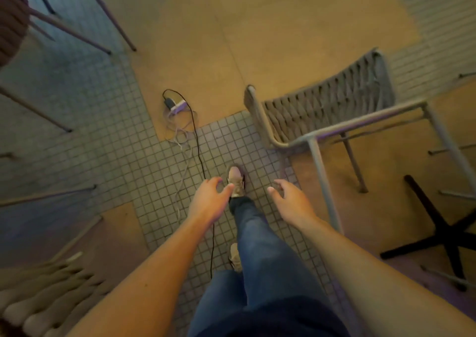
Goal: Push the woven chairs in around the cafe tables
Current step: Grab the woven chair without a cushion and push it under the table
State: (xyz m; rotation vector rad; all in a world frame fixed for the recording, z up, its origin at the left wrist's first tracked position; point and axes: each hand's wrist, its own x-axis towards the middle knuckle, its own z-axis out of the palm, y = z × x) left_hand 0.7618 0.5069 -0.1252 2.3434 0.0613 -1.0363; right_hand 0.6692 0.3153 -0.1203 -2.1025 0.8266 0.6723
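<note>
A grey woven chair [324, 107] on a pale metal frame stands at the right, its woven back toward me and tilted in the wide-angle view. My right hand [291, 200] hangs open just left of its near leg, not touching it. My left hand [208, 200] is open too, fingers loosely curled, over the tiled floor. Both hands hold nothing. A second woven chair's cushion edge [43, 300] shows at the bottom left. A dark woven chair [13, 20] sits at the top left.
A black cross-shaped table base [443, 236] stands at the right beyond the grey chair. A power strip [177, 105] with a black cable and pale cords trails over the floor ahead of my feet. Thin chair legs [59, 27] cross the left side.
</note>
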